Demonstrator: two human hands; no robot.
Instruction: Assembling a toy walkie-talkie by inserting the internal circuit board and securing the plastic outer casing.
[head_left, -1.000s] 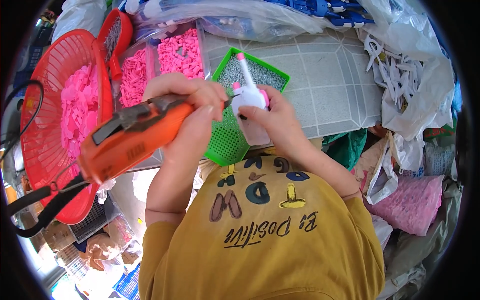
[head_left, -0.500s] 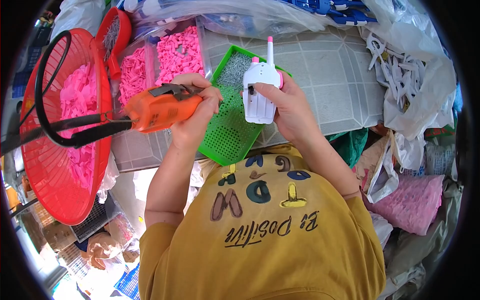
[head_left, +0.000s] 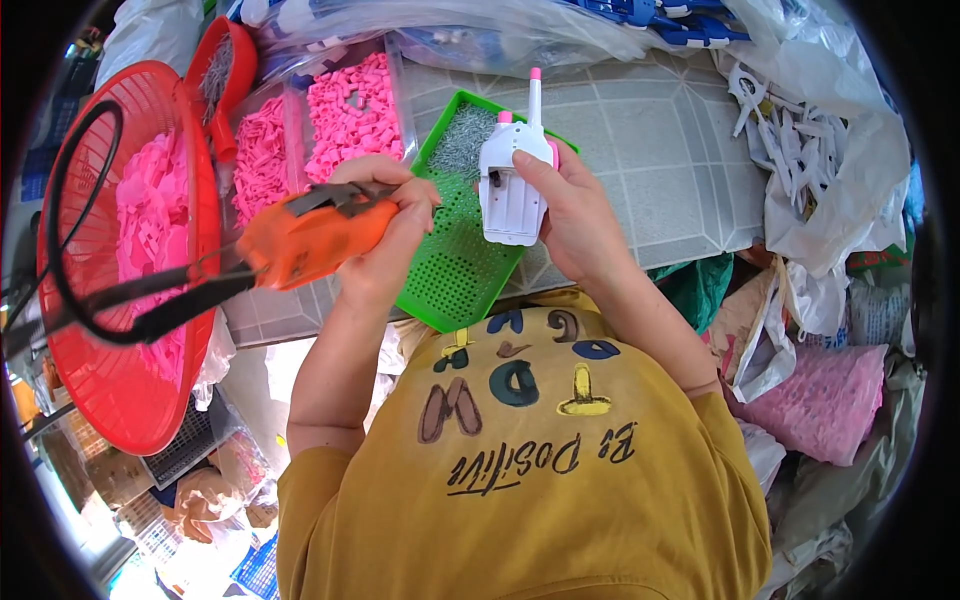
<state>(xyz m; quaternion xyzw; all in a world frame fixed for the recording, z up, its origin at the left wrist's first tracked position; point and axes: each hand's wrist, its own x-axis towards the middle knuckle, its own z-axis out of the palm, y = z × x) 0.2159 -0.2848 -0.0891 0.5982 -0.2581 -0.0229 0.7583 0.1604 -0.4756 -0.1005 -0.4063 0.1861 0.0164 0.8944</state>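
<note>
My left hand (head_left: pixel 385 225) grips an orange electric screwdriver (head_left: pixel 305 238) whose black cable (head_left: pixel 120 310) loops off to the left; the tool lies roughly level, pointing right. My right hand (head_left: pixel 570 215) holds a white toy walkie-talkie (head_left: pixel 512 185) with a pink-tipped antenna, upright, its back facing me. Both are above a green perforated tray (head_left: pixel 455 270) that holds a heap of small screws (head_left: pixel 465 140) at its far end. The screwdriver's tip is hidden behind my left hand.
A red mesh basket (head_left: pixel 150 400) of pink plastic parts stands at the left. Clear boxes of pink pieces (head_left: pixel 350 110) sit beyond the tray on the grey tiled table (head_left: pixel 640 170). Bags of white parts (head_left: pixel 810 150) and pink fabric (head_left: pixel 830 400) lie at the right.
The screwdriver has swung away from the toy to the left and levelled out. The toy has been raised upright and turned slightly in my right hand.
</note>
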